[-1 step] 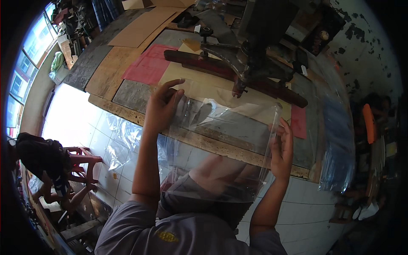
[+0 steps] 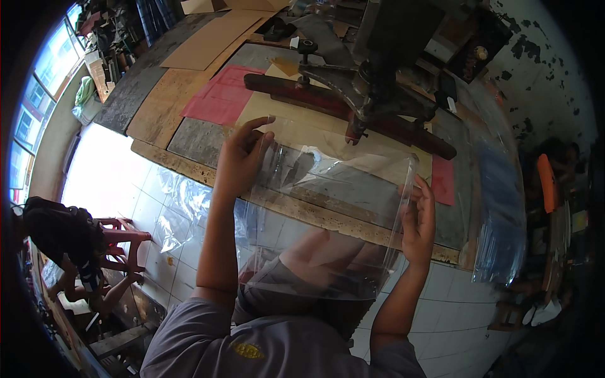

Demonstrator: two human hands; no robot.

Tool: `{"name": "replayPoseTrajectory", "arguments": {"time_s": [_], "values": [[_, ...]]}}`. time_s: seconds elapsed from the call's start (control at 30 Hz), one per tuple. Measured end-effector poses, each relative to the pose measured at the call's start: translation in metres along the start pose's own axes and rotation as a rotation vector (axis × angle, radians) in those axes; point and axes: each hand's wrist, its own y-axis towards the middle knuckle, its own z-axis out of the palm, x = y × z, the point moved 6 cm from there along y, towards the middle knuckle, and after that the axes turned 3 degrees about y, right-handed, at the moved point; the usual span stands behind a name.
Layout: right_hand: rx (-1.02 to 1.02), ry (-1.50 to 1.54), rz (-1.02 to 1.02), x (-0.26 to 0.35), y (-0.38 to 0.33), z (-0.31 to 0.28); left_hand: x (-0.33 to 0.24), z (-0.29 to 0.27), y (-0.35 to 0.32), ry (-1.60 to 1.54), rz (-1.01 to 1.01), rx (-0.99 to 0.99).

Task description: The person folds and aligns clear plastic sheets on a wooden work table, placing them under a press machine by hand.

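1. Right now your left hand (image 2: 238,160) pinches the upper left corner of a clear plastic sheet (image 2: 328,208).
2. Your right hand (image 2: 419,220) grips its right edge, fingers curled.
3. It hangs stretched between both hands, over the workbench (image 2: 189,135) edge, below the dark press machine (image 2: 372,82).

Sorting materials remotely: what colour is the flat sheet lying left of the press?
Pinkish red, the flat sheet shows best in the head view.
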Motion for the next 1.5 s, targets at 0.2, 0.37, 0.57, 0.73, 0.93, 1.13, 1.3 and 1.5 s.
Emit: {"name": "replayPoseTrajectory", "arguments": {"time_s": [0.2,0.37,0.57,0.73,0.93,1.13,1.3,1.5], "values": [[0.048,0.028,0.002,-0.001,-0.003,-0.002,0.004,0.002,0.002,-0.004,0.000,0.054],[-0.002,0.195,0.018,0.005,-0.004,-0.002,-0.003,-0.003,-0.002,-0.251,-0.012,0.009],[0.001,0.249,0.022,0.010,-0.009,-0.005,-0.004,-0.003,-0.001,-0.276,-0.036,-0.017],[-0.028,0.223,-0.025,0.003,-0.017,-0.010,-0.002,-0.002,-0.003,-0.325,-0.081,-0.014],[-0.011,0.219,-0.091,0.002,-0.019,-0.010,0.006,-0.004,-0.002,-0.303,-0.079,-0.072],[-0.035,0.250,-0.110,0.002,-0.021,-0.013,0.008,-0.001,-0.001,-0.307,-0.088,-0.100],[-0.011,0.243,-0.086,0.002,-0.022,-0.012,0.022,-0.002,0.002,-0.441,-0.081,-0.058],[-0.008,0.262,-0.031,0.000,-0.023,-0.012,0.019,0.000,0.003,-0.424,-0.058,-0.038]]}}
